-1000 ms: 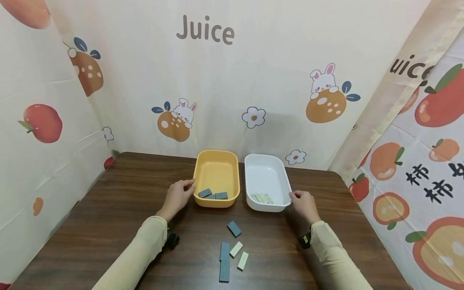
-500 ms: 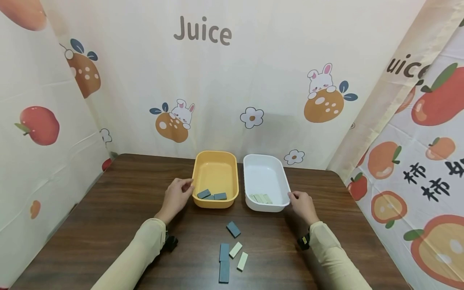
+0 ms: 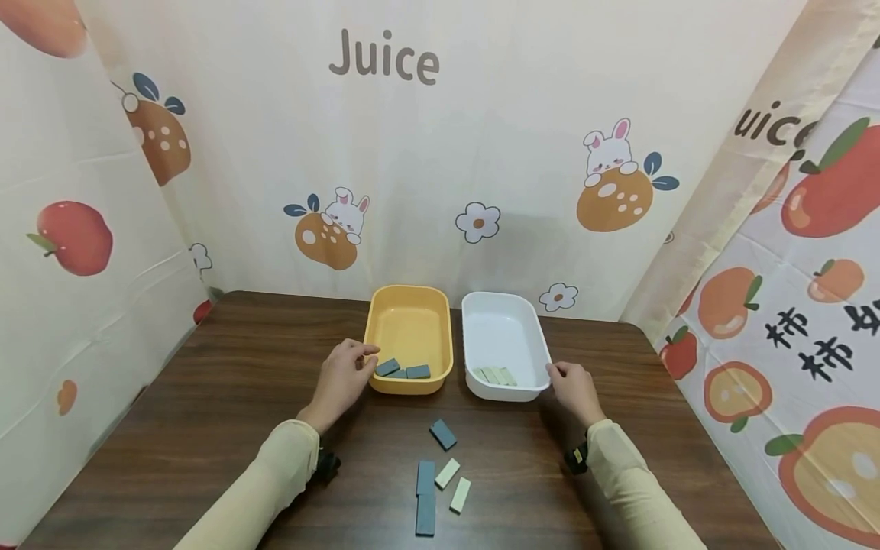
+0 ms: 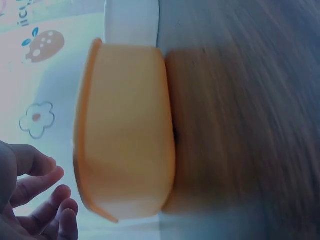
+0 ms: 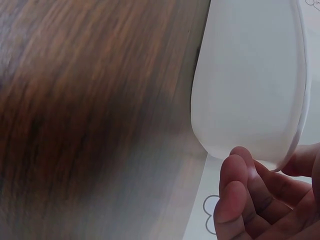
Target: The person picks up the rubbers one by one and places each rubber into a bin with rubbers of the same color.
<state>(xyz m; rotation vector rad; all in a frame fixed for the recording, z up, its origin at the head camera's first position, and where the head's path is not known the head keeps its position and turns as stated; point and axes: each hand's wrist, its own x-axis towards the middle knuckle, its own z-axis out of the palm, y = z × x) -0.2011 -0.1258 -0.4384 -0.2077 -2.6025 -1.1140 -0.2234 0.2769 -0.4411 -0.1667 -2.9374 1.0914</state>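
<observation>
A yellow bin (image 3: 410, 325) holding several dark grey-blue blocks (image 3: 417, 372) stands on the table beside a white bin (image 3: 504, 328). Pale green blocks (image 3: 496, 376) lie in the white bin's near end. My left hand (image 3: 342, 380) hovers over the yellow bin's near left rim with its fingers loosely bent; in the left wrist view the fingertips (image 4: 60, 191) are apart from the bin and hold nothing. At the white bin's near right corner, my right hand (image 3: 576, 389) pinches the rim between thumb and fingers, as the right wrist view shows.
On the wooden table (image 3: 227, 397) in front of the bins lie a tilted grey-blue block (image 3: 443, 435), two more grey-blue blocks (image 3: 425, 496) end to end, and two pale green blocks (image 3: 454, 486). A printed curtain (image 3: 426, 153) hangs behind the table.
My left hand has come off the yellow bin's left rim and moved slightly right, over the bin's near left corner. The right hand and the blocks have stayed put.
</observation>
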